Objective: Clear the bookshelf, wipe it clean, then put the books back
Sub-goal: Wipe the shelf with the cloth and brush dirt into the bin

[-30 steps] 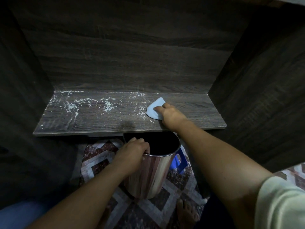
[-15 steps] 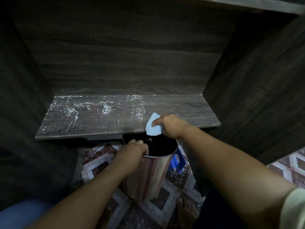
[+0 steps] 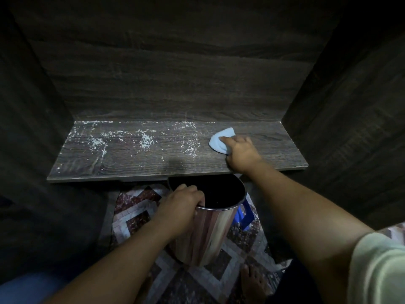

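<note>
A dark wooden shelf board (image 3: pixel 274 154) runs across the middle of the view, with no books on it. White crumbs (image 3: pixel 144 141) are scattered over its left and middle part. My right hand (image 3: pixel 241 152) presses a light blue cloth (image 3: pixel 220 140) onto the shelf at the right, just right of the crumbs. Below the shelf's front edge, my left hand (image 3: pixel 182 207) grips the rim of a shiny metal bin (image 3: pixel 214 231) and holds it tilted under the edge.
The dark back panel (image 3: pixel 175 80) and side walls (image 3: pixel 350 106) box the shelf in. A patterned tiled floor (image 3: pixel 135 216) lies below, with a blue object (image 3: pixel 245 216) behind the bin and a bare foot (image 3: pixel 254 281) at the bottom.
My right hand drew the cloth to the shelf's front edge above the bin, then moved back up onto the shelf at the right. The left hand kept its hold on the bin.
</note>
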Tool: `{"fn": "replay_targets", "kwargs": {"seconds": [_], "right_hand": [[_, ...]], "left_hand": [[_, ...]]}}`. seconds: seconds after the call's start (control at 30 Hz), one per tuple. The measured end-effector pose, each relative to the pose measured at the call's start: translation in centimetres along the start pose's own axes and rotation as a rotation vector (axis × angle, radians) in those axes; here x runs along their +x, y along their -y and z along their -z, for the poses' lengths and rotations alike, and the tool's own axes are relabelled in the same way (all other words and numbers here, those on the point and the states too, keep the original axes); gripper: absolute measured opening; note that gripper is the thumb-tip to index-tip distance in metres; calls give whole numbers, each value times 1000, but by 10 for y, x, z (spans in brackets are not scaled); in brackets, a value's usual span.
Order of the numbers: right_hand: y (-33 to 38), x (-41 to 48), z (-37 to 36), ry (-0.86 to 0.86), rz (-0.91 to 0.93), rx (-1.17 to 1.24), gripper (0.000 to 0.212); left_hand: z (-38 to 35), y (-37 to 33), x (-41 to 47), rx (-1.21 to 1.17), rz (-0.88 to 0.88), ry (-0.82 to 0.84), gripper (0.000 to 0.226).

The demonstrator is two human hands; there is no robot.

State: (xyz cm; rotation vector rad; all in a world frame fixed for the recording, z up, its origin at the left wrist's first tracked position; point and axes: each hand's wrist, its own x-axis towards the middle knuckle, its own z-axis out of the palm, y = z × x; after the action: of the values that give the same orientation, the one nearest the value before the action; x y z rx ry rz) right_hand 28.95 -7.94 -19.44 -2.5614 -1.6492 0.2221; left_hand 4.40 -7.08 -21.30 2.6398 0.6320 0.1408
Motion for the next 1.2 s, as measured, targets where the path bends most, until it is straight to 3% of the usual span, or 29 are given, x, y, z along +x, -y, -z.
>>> {"fn": "replay_targets", "kwargs": {"seconds": [0.27,0.4,0.57,0.63,0.77,0.83,0.97,1.13,1.2], "right_hand": [[-1,-25,4,-20,245,-1,59],[4,-46,9,70,307,55,56],[13,-64,37,278,228,60,51],[18,-72,49,157,200,145,51],[35,-89,52,-256,122,223,41],[38,-94,39,-259,114,191,41],[31,-99,14,-32,89,145,40],[32,-96,19,-323,140,244,36],[32,-95,15,-252,126,217,37]], "left_hand": [[-4,-4,-2,25,-34,16,24],[0,-9,-3,47,-42,25,24],[3,-16,-8,59,-35,30,26],[5,-19,-9,64,-29,26,26],[9,-27,-8,77,-16,26,24],[10,-29,-7,77,-16,20,23],[10,-30,-9,101,-8,27,24],[10,-33,-9,94,-19,1,22],[9,-34,-8,100,-22,2,22]]}}
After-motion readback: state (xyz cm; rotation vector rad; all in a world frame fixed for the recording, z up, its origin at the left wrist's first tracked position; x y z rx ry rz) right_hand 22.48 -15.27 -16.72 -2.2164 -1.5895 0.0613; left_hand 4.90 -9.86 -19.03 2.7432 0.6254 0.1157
